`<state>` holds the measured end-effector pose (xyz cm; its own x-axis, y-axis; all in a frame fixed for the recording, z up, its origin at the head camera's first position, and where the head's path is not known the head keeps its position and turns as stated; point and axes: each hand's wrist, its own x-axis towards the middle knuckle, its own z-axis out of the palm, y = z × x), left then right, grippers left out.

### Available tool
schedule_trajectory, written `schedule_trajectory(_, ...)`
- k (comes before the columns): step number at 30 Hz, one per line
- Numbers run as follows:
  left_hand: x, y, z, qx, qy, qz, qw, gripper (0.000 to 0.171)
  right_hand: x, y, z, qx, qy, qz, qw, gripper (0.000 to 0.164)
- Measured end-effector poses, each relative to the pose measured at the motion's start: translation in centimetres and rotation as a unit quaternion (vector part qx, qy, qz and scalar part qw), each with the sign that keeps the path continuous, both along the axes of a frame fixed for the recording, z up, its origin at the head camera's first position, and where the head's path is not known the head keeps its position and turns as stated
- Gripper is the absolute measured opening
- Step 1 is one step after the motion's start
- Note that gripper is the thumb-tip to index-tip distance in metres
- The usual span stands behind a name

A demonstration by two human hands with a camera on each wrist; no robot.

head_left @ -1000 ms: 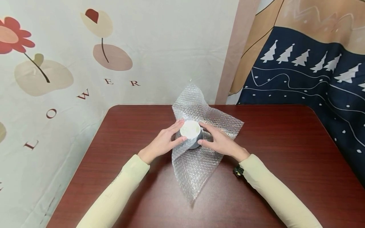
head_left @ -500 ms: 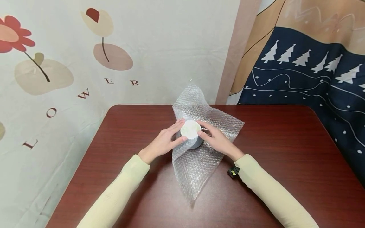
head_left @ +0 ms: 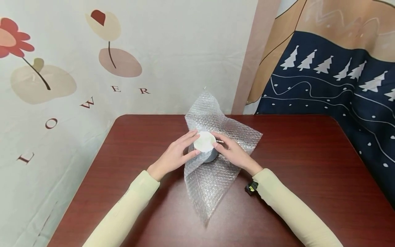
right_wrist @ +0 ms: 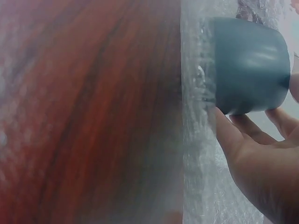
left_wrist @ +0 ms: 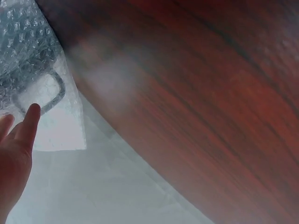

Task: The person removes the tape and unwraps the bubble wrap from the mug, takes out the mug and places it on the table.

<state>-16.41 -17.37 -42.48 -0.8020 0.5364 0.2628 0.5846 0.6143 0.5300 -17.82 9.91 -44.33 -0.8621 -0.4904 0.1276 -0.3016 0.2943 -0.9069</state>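
A cup [head_left: 211,156] stands upright on a sheet of bubble wrap [head_left: 213,185] near the middle of the table. It is blue-grey outside, and a bright white round [head_left: 204,141] shows at its top. My left hand [head_left: 174,152] presses a raised flap of the wrap to the cup's left side, fingers and thumb stretched out. In the left wrist view a dark loop [left_wrist: 60,88] shows through the wrap. From the right, my right hand [head_left: 236,152] holds the cup, its thumb at the rim; in the right wrist view its fingers [right_wrist: 252,130] curl along the cup's wall.
The dark red wooden table [head_left: 296,147] runs out to both sides. One wrap corner points toward the front edge, another leans up at the back. Behind hang a pale flower-print cloth [head_left: 185,51] and a navy cloth [head_left: 324,82] with white trees.
My right hand has shifted a little to the left, its thumb rising from the cup's side to the rim. The left hand stays on the wrap. The head view shifts slightly.
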Motion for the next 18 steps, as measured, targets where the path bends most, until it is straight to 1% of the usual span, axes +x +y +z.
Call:
schedule_trajectory(5,0.6,0.4,0.3,-0.003,0.039,-0.013,0.9991,0.045,0.1,0.1,-0.1,-0.008,-0.002,-0.003,1.0,0.051)
schedule_trajectory(8,1.2,1.0,0.7,-0.017,0.062,-0.025,0.9976,0.036,0.1,0.1,-0.1,-0.011,-0.005,-0.003,1.0,0.05)
schedule_trajectory(10,1.6,1.5,1.0,-0.032,0.072,-0.027,0.9965,0.034,0.1,0.1,-0.1,-0.009,-0.006,-0.004,1.0,0.05)
schedule_trajectory(13,2.2,2.1,1.4,-0.063,0.084,-0.021,0.9943,0.04,0.1,0.1,0.0,-0.008,-0.004,-0.003,1.0,0.05)
schedule_trajectory(18,3.0,3.1,1.8,-0.11,0.098,-0.001,0.9892,0.063,-0.1,0.2,-0.1,-0.003,0.002,-0.005,1.0,0.049)
